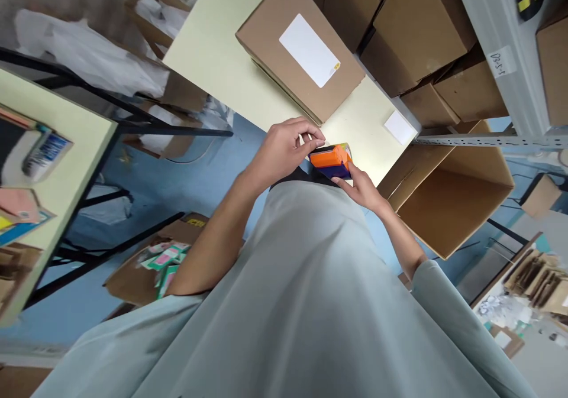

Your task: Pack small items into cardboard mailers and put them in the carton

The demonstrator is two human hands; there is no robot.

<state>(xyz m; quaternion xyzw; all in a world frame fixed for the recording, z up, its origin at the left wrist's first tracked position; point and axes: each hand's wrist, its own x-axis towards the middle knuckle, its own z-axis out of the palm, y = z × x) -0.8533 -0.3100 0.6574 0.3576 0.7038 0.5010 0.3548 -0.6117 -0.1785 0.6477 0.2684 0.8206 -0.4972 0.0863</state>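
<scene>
My right hand (362,188) grips a small box-like item (331,159), orange on its upper side and dark blue below, from its right end. Close to the item's left end is my left hand (290,148), with thumb and forefinger pinched together. Whether anything thin sits in that pinch I cannot make out. Both hands are at the near edge of the pale table (213,49), in front of my waist. Just beyond them lies a closed cardboard box (270,49) with a white label (309,50).
An open, tilted carton (457,203) stands to the right, below a metal shelf post (501,61). Several cardboard boxes (417,25) are stacked behind the table. At left are a second table (84,149) and a floor carton (133,274) with green-and-pink packets. A white card (400,127) lies at the table's right end.
</scene>
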